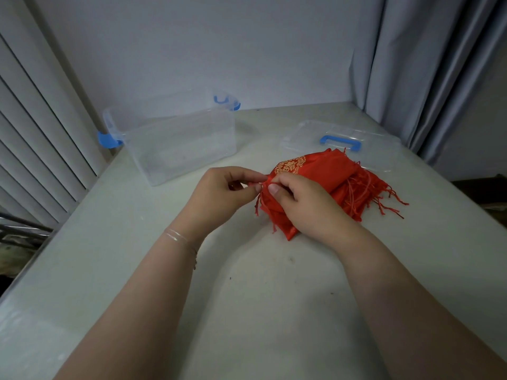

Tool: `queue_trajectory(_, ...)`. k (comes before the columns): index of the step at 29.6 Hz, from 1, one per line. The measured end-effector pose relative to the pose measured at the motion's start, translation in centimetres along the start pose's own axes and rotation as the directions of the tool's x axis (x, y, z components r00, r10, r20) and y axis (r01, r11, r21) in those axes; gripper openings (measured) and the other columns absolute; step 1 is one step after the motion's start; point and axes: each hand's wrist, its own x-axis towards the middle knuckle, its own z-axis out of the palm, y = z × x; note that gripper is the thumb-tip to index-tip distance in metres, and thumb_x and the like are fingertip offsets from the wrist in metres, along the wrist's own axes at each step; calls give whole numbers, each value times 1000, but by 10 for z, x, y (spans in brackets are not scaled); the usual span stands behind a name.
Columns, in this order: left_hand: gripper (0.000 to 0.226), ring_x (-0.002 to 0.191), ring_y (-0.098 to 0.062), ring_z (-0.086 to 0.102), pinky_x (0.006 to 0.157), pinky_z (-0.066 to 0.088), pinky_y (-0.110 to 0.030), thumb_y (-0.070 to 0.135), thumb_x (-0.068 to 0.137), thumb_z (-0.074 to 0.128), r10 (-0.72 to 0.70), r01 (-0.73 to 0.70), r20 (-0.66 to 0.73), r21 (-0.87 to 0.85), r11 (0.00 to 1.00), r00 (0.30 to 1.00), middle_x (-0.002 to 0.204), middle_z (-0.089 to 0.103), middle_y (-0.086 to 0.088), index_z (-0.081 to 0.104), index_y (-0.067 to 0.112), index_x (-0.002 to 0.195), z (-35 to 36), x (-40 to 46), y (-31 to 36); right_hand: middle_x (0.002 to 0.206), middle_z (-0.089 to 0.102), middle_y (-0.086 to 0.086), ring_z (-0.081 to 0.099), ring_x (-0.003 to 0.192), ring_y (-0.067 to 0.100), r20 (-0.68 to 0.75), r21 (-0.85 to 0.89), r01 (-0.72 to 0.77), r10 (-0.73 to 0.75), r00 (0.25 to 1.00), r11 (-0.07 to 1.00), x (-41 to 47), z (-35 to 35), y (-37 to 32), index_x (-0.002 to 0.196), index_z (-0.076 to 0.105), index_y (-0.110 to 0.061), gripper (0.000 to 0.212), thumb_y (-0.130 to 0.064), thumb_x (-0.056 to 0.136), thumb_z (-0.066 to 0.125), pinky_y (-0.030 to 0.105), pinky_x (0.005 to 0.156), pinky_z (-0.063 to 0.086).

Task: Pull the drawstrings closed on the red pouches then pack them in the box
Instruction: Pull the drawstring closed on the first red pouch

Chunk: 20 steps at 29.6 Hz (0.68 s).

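Surface: pale table (247,297), grey curtain (428,64) behind.
Pouches: red pouches (329,176) heaped mid-table, beside lid (343,144).
Box: clear box (178,144) open, far left.
Left hand (227,190): pinching drawstring (258,207).
Right hand (307,204): gripping the top pouch's mouth.

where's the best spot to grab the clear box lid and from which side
Take the clear lid by its blue handle, coming from above. The lid lies flat on the table with the handle on top, raised enough to hook fingers under. Approach from its far or right side, since the red pouches overlap its near edge and both hands are busy there.
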Motion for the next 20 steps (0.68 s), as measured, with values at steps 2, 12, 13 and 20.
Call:
queue_trajectory(2,17,75,-27,63,76,54,-28,10,85,67,-10,10,4,65,998,1000,81,73,9,76,22,95,2,2,-2,91,56,-4,52,90,13,-48,-96,64,-69,996,993,2,2,2,95,60,-17,18,-28,98,46,30,76,42)
queue_trajectory(12,14,73,-8,54,71,47,-29,17,82,64,331,-289,-26,424,858,943,80,66,14,68,30,87,10,0,-7,58,47,-7,43,54,7,-114,146,-88,105,988,985,4,0,1,62,53,-19,38,-31,97,48,28,58,36)
queue_trajectory(13,14,73,-9,53,69,47,-29,18,82,64,381,-329,-25,454,828,924,80,66,13,69,29,89,11,0,-8,66,57,-8,51,60,3,-99,221,-92,117,988,971,5,-1,2,76,65,-18,27,-26,97,50,23,62,41)
queue_trajectory(20,13,68,-21,52,61,44,-32,19,86,59,640,-497,-11,619,608,769,75,64,3,71,16,91,13,2,-11,62,57,-3,49,51,4,162,699,-296,259,952,651,7,-6,11,108,68,-3,21,-3,90,58,17,48,39)
